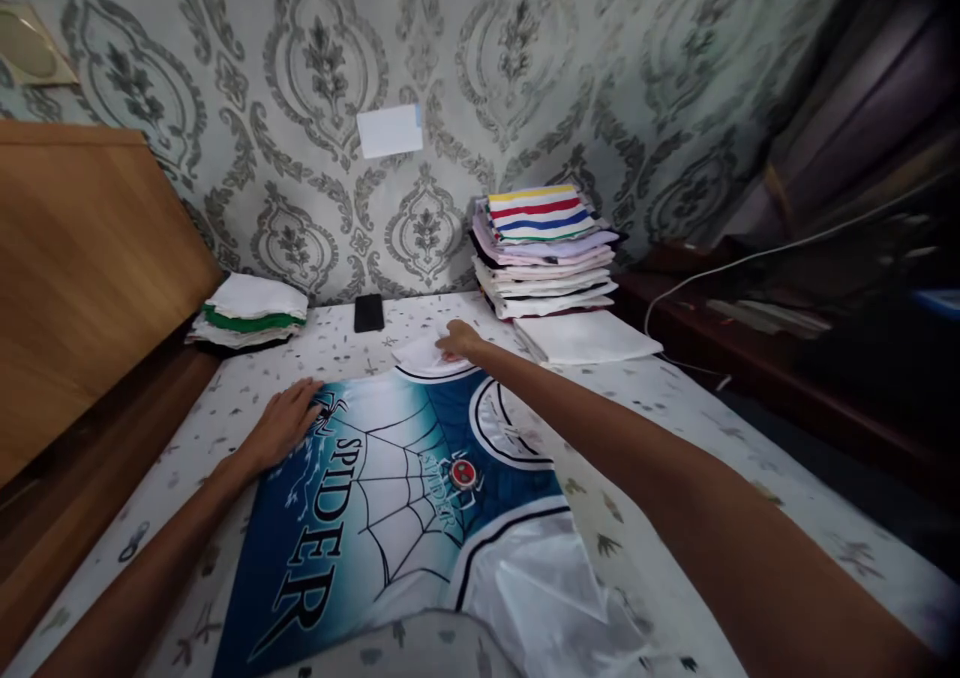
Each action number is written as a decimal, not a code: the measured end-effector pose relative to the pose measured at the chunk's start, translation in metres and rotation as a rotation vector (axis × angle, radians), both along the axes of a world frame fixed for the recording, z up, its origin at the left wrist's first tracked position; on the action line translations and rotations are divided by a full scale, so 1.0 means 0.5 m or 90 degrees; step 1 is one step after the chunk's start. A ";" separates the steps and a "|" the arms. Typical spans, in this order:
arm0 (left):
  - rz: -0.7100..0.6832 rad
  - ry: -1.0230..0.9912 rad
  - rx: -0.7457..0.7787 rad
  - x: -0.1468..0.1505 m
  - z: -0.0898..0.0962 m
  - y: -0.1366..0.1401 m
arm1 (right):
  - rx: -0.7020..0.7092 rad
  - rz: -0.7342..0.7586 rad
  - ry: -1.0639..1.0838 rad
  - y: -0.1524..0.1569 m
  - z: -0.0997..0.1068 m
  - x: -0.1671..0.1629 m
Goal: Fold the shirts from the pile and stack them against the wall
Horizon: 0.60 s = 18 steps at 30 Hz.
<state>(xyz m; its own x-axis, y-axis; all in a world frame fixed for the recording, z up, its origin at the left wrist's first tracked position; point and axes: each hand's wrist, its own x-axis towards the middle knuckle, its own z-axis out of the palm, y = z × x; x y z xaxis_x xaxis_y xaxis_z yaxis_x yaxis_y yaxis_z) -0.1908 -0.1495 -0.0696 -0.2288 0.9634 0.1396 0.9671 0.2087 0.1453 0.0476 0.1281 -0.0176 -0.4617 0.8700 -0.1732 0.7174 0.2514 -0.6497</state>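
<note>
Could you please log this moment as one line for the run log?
left hand: flat on blue-and-white spider-web jersey | right hand: at jersey's far edge | jersey: spread on patterned bedsheet

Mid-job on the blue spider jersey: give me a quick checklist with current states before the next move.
1. Left hand flat on the jersey, at its left edge: ok.
2. Right hand at the white far end of the jersey: ok; actual grip cannot tell.
3. Jersey lies flat on the bed sheet: ok at the far half; the near part is crumpled, not ok.
4. Black phone lies apart from the jersey: ok.
5. Folded stack and small pile stand apart from the hands: ok.
</note>
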 end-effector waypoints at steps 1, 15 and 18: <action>0.001 0.005 0.008 -0.011 0.001 0.002 | 0.005 0.000 -0.012 0.008 -0.006 -0.014; -0.032 0.059 0.020 -0.029 0.096 0.029 | 0.096 0.011 0.090 0.006 0.029 0.055; -0.030 0.046 0.019 -0.010 0.125 0.001 | 0.095 0.030 0.199 -0.032 0.046 0.110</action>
<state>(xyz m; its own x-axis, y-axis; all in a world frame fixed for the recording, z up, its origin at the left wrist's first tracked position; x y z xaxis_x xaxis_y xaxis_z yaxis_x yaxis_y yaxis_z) -0.1958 -0.1488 -0.0073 -0.1715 0.9680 0.1834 0.9840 0.1590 0.0806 0.1026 0.1119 0.0055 -0.5120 0.8518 0.1108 0.4748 0.3881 -0.7899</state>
